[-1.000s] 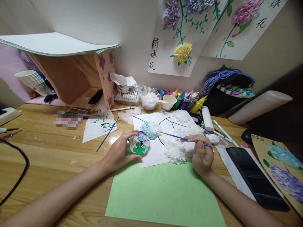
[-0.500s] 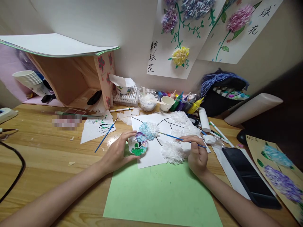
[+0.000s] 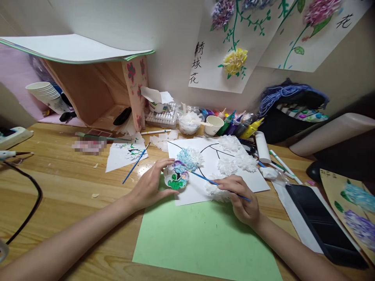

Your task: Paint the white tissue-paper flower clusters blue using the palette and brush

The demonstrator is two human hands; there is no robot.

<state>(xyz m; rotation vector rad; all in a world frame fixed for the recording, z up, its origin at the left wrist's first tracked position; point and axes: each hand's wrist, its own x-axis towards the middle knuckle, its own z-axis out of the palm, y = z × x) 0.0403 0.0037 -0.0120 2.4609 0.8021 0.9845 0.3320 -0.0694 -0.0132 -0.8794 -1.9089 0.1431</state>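
My left hand [image 3: 150, 183] grips a small scalloped paint palette [image 3: 175, 185] by its edge, with green, purple, black and blue paint in its wells. In my right hand [image 3: 241, 199] is a blue paintbrush [image 3: 212, 182], its tip at the palette's blue paint. Just beyond the palette, a fluffy paper flower [image 3: 189, 158] is light blue on its left and white on its right. It sits on a white sheet [image 3: 195, 191] with black stem lines. Several white paper flowers [image 3: 228, 164] lie to the right, one partly hidden by my right hand. Under the sheet's near edge is green paper [image 3: 205, 238].
A second blue brush [image 3: 136, 163] rests on a paint-smeared paper [image 3: 117, 158] at the left. Behind the sheet stand a paper cup [image 3: 213, 125], a bowl of white paper scraps [image 3: 189, 124] and paint bottles [image 3: 252, 128]. A black case [image 3: 319, 222] lies at the right.
My right hand has brought the brush tip from the blue flower down and left to the palette. My left hand still holds the palette. The whole view has shifted slightly.
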